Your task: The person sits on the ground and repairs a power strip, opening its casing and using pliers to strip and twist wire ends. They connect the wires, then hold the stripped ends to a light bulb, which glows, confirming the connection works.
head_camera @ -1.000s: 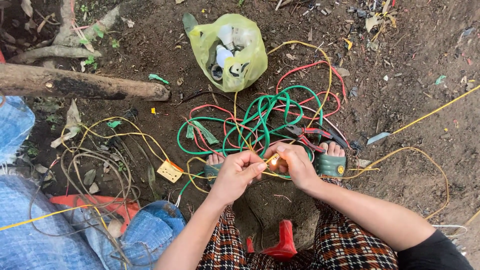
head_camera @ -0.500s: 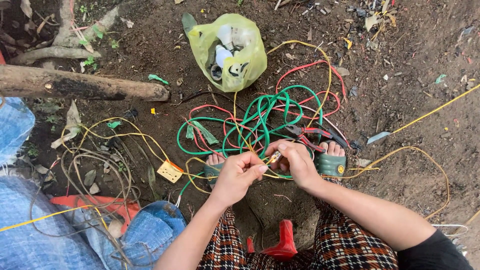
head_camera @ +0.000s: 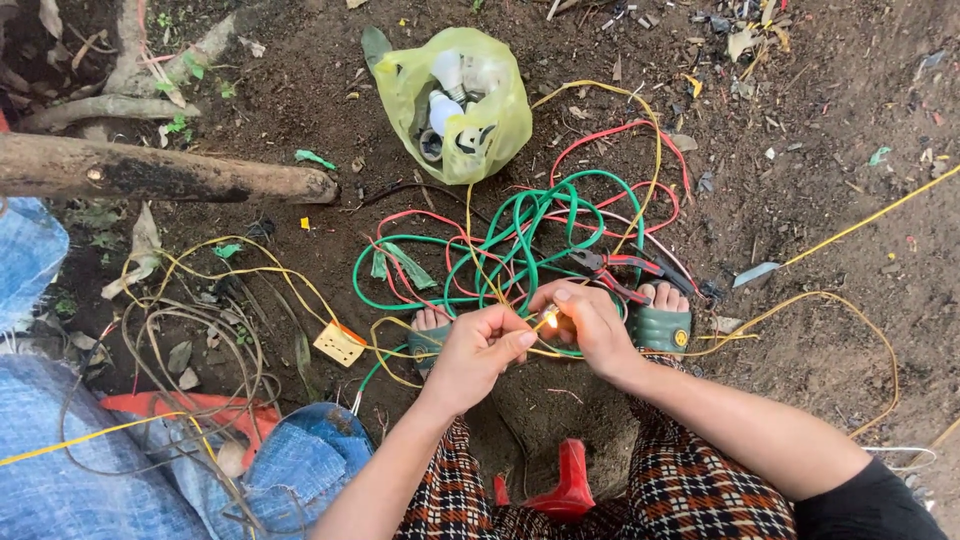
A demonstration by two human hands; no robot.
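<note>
My left hand (head_camera: 478, 350) and my right hand (head_camera: 590, 322) meet in front of me, both pinching the bared end of a yellow wire (head_camera: 549, 320) between their fingertips. The wire's copper tip shows between the two thumbs. A tangle of green, red and yellow wires (head_camera: 520, 235) lies on the dirt just beyond my hands. Red-handled pliers (head_camera: 622, 268) rest on that tangle near my right foot in a green sandal (head_camera: 660, 325).
A yellow plastic bag (head_camera: 460, 100) with bulbs and sockets lies ahead. A log (head_camera: 160, 175) runs along the left. A yellow switch box (head_camera: 339, 343) sits on wires at left. Blue sacks (head_camera: 60, 490) fill the lower left; a red stool (head_camera: 572, 485) stands below me.
My hands stay together on the wire end; the fingers have shifted slightly as they work the tip. Nothing else has moved.
</note>
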